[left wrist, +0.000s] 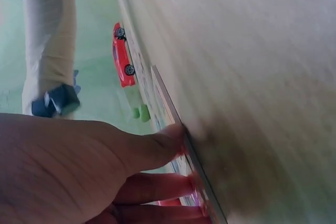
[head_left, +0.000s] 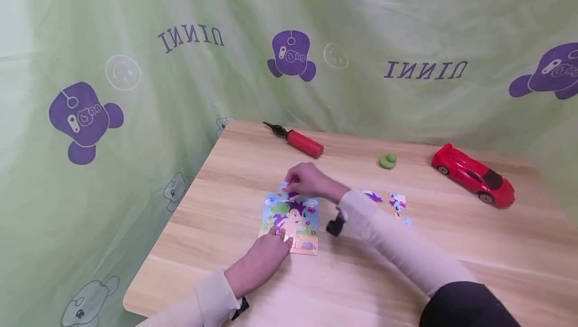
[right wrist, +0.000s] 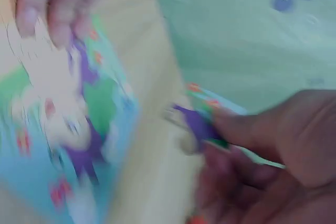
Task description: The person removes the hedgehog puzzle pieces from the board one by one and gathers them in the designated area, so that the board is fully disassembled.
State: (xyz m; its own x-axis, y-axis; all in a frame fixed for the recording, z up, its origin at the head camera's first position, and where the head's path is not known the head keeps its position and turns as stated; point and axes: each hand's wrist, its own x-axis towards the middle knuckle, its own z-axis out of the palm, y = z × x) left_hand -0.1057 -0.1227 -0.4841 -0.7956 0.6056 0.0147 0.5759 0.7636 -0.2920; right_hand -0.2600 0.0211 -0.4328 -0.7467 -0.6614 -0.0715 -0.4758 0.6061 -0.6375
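Your right hand (head_left: 307,179) pinches a loose puzzle piece (right wrist: 197,124) just above the far edge of the puzzle board (head_left: 291,221), which lies right beneath it toward you, while your left hand (head_left: 262,262) presses straight fingertips on the board's near edge on the bench (head_left: 451,267).

Colourful puzzle board (head_left: 291,222) flat on table, piece (head_left: 284,186) seemingly at its far edge.
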